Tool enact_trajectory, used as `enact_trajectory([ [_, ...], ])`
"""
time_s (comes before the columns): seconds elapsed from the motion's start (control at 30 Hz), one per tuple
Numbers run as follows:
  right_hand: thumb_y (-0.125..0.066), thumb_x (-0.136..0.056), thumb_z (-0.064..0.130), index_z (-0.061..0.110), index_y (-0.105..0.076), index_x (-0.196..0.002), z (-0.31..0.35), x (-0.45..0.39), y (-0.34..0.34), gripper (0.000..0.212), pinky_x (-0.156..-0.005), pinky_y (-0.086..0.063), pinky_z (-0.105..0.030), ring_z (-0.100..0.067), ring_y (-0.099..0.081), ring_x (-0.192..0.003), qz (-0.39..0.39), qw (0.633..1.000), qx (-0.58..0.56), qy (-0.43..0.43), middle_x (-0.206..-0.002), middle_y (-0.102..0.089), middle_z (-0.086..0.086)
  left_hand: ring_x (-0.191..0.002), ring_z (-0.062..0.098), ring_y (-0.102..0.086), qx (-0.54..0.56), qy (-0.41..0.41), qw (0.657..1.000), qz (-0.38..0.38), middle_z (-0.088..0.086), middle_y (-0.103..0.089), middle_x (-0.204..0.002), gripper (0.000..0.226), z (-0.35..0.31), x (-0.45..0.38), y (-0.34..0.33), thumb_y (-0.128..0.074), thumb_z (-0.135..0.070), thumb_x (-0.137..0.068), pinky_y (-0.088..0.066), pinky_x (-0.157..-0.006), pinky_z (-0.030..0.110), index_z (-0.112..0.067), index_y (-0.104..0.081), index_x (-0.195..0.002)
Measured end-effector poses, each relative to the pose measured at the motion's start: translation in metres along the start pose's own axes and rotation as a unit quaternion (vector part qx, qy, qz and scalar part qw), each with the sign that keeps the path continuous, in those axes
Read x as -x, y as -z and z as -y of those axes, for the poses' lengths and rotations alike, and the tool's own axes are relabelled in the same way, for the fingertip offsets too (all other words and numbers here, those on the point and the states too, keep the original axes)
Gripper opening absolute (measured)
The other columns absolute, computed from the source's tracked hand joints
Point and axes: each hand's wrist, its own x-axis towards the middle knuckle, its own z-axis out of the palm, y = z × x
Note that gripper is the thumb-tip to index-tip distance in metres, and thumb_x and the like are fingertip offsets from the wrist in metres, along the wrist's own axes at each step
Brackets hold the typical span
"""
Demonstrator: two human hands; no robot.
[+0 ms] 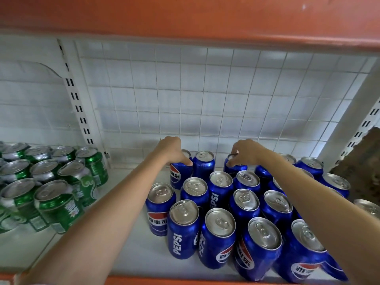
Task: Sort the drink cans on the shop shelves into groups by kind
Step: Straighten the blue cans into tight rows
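Back at the rear row of the white shelf (127,204), I've got both hands on blue Pepsi cans. Left hand (171,150) has its fingers curled over the top of the back-left Pepsi can (178,175), right hand (245,152) is clamped the same way on another rear Pepsi can (236,167) a couple of spots over. Rest of the Pepsi cluster (236,212) stands upright in front, and the green Sprite cans (47,186) sit grouped on the left, well apart from the blue ones.

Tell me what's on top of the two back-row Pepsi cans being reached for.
The left hand grips one blue can from above; the right hand grips another blue can's rim. Both lids are mostly covered.
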Motion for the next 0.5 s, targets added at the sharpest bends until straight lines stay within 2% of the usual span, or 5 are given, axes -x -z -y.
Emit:
enact_trajectory([
  [0.17,-0.068,-0.079,0.043,0.001,-0.062,-0.112,0.018,-0.003,-0.001,0.053,-0.089,-0.045,-0.037,-0.029,-0.056,-0.106,-0.007,0.999,-0.048,0.018,-0.113,-0.064,-0.014,-0.055,0.012,-0.038,0.009,-0.001,1.0,0.003,0.0,-0.041,-0.061,0.056,0.003,-0.001,-0.002,-0.079,-0.049,-0.066,-0.026,-0.046,0.026,-0.014,-0.036,-0.062],
  [0.33,-0.059,-0.084,0.05,0.003,-0.055,-0.122,0.017,0.005,0.006,0.061,-0.097,-0.041,-0.037,-0.029,-0.051,-0.115,0.026,0.999,-0.007,0.031,-0.125,-0.057,-0.013,-0.055,0.013,-0.037,0.019,0.005,1.0,-0.006,0.0,-0.042,-0.062,0.054,0.003,0.002,-0.005,-0.079,-0.05,-0.066,-0.024,-0.047,0.026,-0.012,-0.041,-0.065],
  [0.37,-0.058,-0.086,0.05,0.004,-0.053,-0.126,0.021,0.009,0.008,0.061,-0.098,-0.04,-0.037,-0.029,-0.048,-0.118,0.017,0.999,0.004,0.036,-0.129,-0.054,-0.013,-0.059,0.013,-0.04,0.027,0.009,1.0,-0.003,0.001,-0.047,-0.067,0.051,0.005,0.004,-0.005,-0.079,-0.05,-0.067,-0.027,-0.05,0.026,-0.01,-0.047,-0.071],
  [0.43,-0.056,-0.088,0.047,0.01,-0.048,-0.132,0.032,0.02,0.012,0.059,-0.101,-0.036,-0.037,-0.028,-0.04,-0.125,-0.024,0.997,0.015,0.066,-0.135,-0.045,-0.012,-0.081,0.017,-0.051,0.063,0.006,0.998,0.006,0.006,-0.058,-0.096,0.056,0.011,0.01,-0.003,-0.075,-0.048,-0.072,-0.037,-0.065,0.026,-0.006,-0.056,-0.103],
  [0.5,-0.055,-0.089,0.045,0.014,-0.049,-0.133,0.045,0.038,0.016,0.054,-0.102,-0.035,-0.036,-0.026,-0.037,-0.125,-0.049,0.99,-0.024,0.129,-0.134,-0.045,-0.009,-0.109,0.021,-0.051,0.091,-0.006,0.996,-0.002,0.009,-0.05,-0.128,0.07,0.02,0.027,0.004,-0.068,-0.05,-0.078,-0.038,-0.082,0.026,-0.009,-0.045,-0.13],
])
